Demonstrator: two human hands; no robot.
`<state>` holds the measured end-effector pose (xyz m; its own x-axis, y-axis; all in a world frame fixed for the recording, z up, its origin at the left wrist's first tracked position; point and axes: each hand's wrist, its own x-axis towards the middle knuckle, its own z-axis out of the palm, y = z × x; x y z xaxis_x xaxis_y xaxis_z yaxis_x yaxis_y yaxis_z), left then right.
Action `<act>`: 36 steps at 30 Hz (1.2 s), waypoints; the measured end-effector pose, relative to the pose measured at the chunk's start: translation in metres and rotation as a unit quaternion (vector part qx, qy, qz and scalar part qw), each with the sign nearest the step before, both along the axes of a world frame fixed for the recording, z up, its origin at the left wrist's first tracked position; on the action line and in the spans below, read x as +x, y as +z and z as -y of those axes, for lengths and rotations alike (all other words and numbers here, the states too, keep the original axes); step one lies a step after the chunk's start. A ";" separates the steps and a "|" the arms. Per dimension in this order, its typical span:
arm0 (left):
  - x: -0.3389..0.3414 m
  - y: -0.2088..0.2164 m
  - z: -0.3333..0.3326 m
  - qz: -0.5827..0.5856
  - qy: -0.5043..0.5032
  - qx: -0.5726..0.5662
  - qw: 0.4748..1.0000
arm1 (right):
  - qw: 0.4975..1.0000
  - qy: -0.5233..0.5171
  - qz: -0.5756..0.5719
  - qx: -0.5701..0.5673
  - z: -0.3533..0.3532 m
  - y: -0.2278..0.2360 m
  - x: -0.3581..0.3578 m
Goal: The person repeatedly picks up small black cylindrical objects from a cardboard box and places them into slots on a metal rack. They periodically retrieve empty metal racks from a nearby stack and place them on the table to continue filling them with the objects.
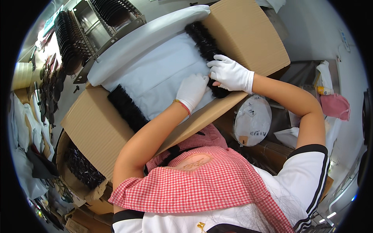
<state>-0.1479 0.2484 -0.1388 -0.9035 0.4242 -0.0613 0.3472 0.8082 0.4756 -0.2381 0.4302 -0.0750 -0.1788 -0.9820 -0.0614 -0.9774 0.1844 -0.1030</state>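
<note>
Black bristles [203, 40] lie under the right fingers [217, 65], beside the left fingers [201, 79].

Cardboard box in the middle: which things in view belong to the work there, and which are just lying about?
Seemingly part of the work:
box, flaps open
white sheet inside it
left black strip
right black strip, with the left hand and right hand at its near end

Seemingly just lying about:
pink cloth
white disc
dark discs, upper left
</note>
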 end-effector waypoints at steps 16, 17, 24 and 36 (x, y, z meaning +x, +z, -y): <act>0.000 0.147 0.301 -0.349 0.325 -0.080 0.875 | 0.996 0.056 0.013 -0.065 0.096 0.067 -0.007; -0.006 0.153 0.319 -0.241 0.386 -0.089 0.886 | 0.994 0.035 0.034 -0.094 0.119 0.071 -0.010; -0.043 0.166 0.338 -0.027 0.293 -0.115 0.949 | 0.931 -0.002 0.041 -0.363 0.270 0.037 -0.034; -0.039 0.183 0.291 -0.034 0.243 -0.207 0.947 | 0.942 -0.045 0.166 -0.287 0.272 0.040 -0.044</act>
<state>-0.1867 -0.0426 0.0442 -0.9937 -0.0900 -0.0665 -0.0948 0.9928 0.0732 -0.2822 0.1579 -0.0353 -0.3270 -0.8523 0.4083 -0.8570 0.0854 -0.5081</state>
